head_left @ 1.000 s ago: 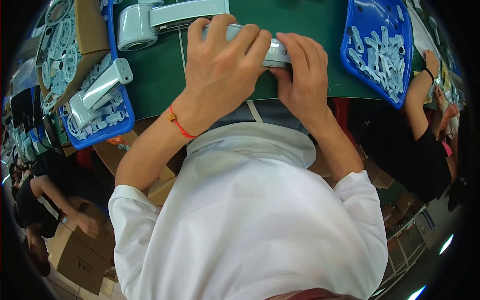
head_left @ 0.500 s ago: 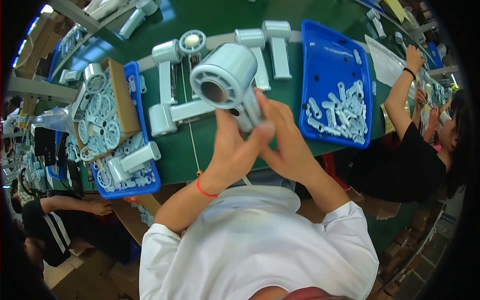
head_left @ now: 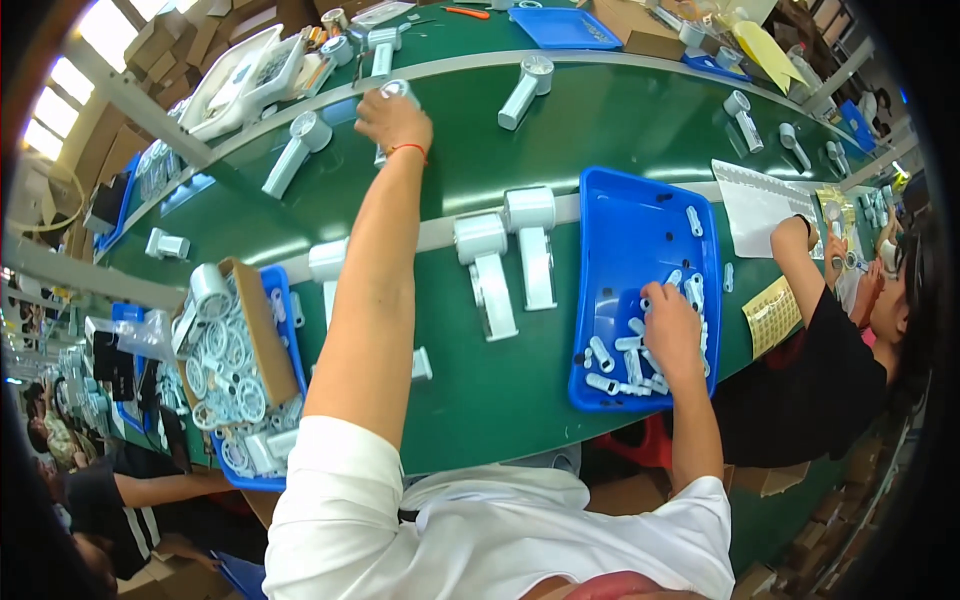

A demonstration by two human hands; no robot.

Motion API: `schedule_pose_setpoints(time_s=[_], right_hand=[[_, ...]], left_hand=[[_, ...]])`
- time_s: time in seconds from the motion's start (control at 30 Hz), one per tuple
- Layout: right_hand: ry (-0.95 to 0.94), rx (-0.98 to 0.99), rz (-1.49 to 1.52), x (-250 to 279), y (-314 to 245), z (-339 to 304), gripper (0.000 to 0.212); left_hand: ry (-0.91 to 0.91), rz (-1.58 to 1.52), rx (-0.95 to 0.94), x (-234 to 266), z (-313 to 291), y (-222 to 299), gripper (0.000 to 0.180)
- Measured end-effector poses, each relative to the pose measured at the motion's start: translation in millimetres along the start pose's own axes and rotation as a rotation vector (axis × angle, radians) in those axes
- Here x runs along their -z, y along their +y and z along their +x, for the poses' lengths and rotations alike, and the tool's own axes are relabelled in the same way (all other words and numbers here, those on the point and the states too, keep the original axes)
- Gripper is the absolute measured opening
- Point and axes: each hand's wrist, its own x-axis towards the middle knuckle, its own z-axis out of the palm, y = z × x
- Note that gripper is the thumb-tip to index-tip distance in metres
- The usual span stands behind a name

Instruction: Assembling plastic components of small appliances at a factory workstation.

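1. A long green work table (head_left: 600,120) is running across a busy workshop, and cardboard boxes are standing along its far edge.
2. The left hand (head_left: 392,118) is reaching far over the table, with the arm stretched out. Its fingers are closing around a white handheld fan unit (head_left: 393,92), which is lying on the far green lane beside a pale strip.
3. The right hand (head_left: 668,330) is resting inside a blue tray (head_left: 640,225) at the near right. Its fingers are bent down into a pile of small white parts (head_left: 625,360); I cannot tell whether they are pinching one piece.
4. Two white fan bodies (head_left: 505,265) are lying side by side between the arms, just left of the blue tray.
5. At the near left, a second blue tray (head_left: 283,300) is holding white rings (head_left: 225,370) and a brown cardboard box (head_left: 258,325).
6. More white fan units (head_left: 525,88) are lying apart on the far lane.
7. Another person in a black shirt (head_left: 830,370) is sitting at the right, with a hand near white papers (head_left: 755,205).
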Motion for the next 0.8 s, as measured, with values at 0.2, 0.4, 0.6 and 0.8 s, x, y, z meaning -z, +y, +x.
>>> schedule_pose_setpoints(time_s=[0.2,0.4,0.6,0.8], right_hand=[[0.119,0.088,0.567,17,-15,-2,0.034],[-0.079,-0.125,1.303,19,-49,-30,0.029],[-0.190,0.265,1.362,1,-86,-30,0.027],[-0.350,0.036,1.757,0,-127,-36,0.033]], left_hand=[[-0.255,-0.371,-0.566,-12,-52,146,0.070],[-0.359,-0.309,-0.283,-29,-25,139,0.066],[-0.823,-1.731,0.140,100,-27,37,0.022],[-0.784,-1.911,0.188,230,-153,-97,0.028]])
